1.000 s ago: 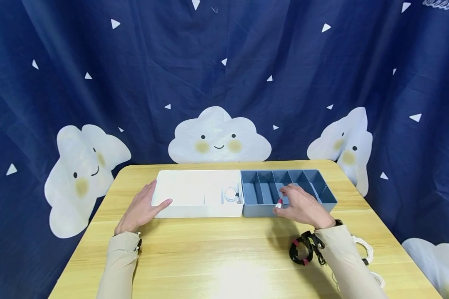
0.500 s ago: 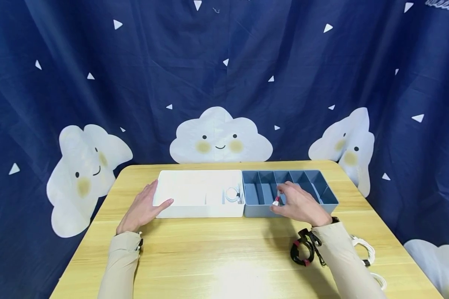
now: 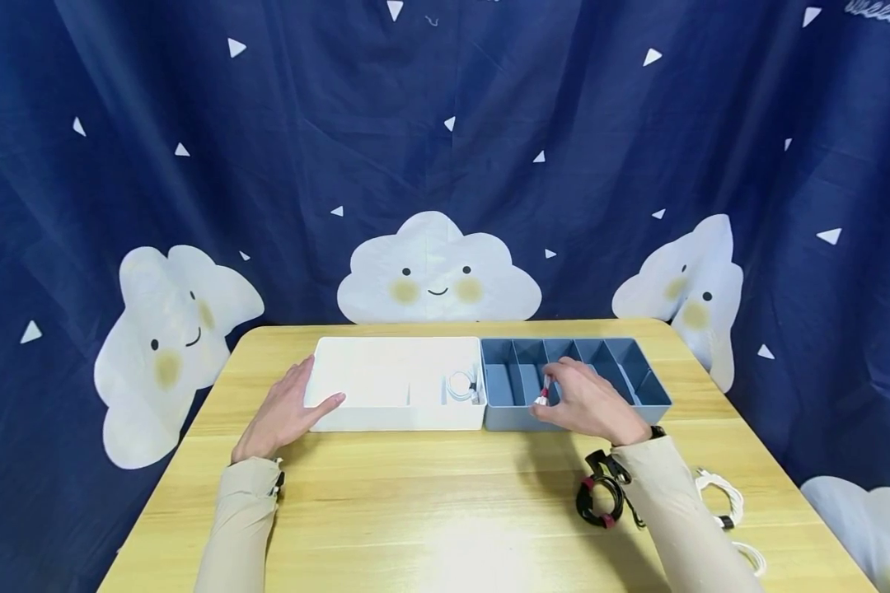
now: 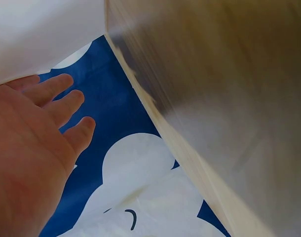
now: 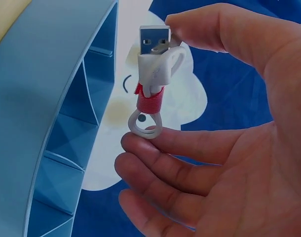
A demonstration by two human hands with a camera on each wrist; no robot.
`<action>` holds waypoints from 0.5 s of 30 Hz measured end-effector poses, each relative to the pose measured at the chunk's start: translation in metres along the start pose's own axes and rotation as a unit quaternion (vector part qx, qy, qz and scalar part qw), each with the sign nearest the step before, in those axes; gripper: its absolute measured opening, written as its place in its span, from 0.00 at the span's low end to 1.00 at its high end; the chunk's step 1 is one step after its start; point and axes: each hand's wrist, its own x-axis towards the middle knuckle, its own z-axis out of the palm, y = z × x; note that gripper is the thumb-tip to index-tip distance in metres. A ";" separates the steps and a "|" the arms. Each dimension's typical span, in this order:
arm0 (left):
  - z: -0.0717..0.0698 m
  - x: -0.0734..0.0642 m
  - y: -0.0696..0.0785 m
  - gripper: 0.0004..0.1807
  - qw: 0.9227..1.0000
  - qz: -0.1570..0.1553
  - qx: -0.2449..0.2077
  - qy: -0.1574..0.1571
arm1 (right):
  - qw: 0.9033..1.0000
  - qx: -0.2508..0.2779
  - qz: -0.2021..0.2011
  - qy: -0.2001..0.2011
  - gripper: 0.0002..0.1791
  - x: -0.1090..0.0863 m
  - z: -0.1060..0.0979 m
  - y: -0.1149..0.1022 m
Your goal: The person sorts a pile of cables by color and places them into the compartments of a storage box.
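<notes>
My right hand pinches a short white USB cable between thumb and fingertips, over the blue-grey divided box. A red strap binds the folded cable, and its metal plug shows in the right wrist view. My left hand rests against the left end of the white box, thumb along its front edge, fingers extended. Inside that box's right part lies a coiled white cable. The left wrist view shows the left palm and fingers beside the white box's wall.
Under the right forearm, a coiled black cable with red ties lies on the wooden table. Farther right are a coiled white cable and another white loop. A dark blue curtain hangs behind the table.
My right hand has shifted slightly left with the white USB cable, over the divided box. The left hand has stayed at the white box's left end.
</notes>
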 end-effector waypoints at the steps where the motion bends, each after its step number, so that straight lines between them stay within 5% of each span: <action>1: 0.000 0.000 0.000 0.60 1.000 0.000 0.000 0.000 | 1.000 0.000 -0.002 0.002 0.21 0.001 0.000 -0.001; 15: -0.001 -0.002 0.002 0.59 1.000 0.005 -0.005 0.008 | 1.000 0.010 -0.003 -0.003 0.28 0.010 -0.001 -0.014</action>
